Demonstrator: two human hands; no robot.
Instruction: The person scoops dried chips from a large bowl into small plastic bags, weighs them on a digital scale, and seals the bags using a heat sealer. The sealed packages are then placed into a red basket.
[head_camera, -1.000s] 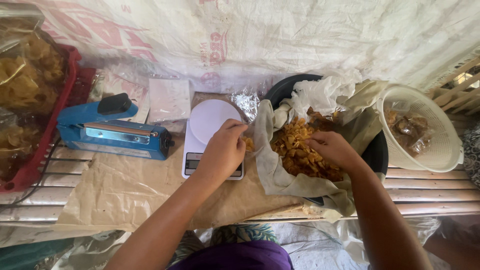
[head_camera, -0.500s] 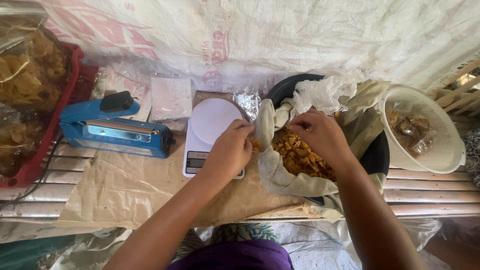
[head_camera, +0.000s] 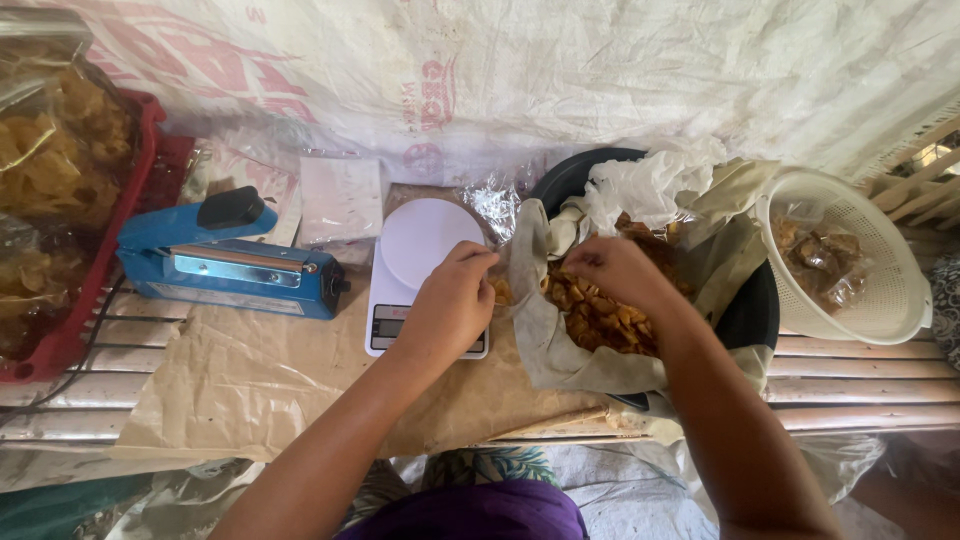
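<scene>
Golden, jagged chips (head_camera: 600, 318) heaped in cloth-lined basin (head_camera: 755, 310), both hands (head_camera: 455, 300) pinching some.

Plastic, paper and cloth around the hands

Beside the left hand (head_camera: 448, 305): smooth white plastic scale (head_camera: 420, 270) on creased matt brown paper (head_camera: 240, 385); under the right hand (head_camera: 618, 272), limp cloth (head_camera: 560, 350).

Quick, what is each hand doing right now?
Left hand: fingers pinched on the edge of a clear bag over the scale.
Right hand: curled over the chips; its grip cannot be told.
</scene>
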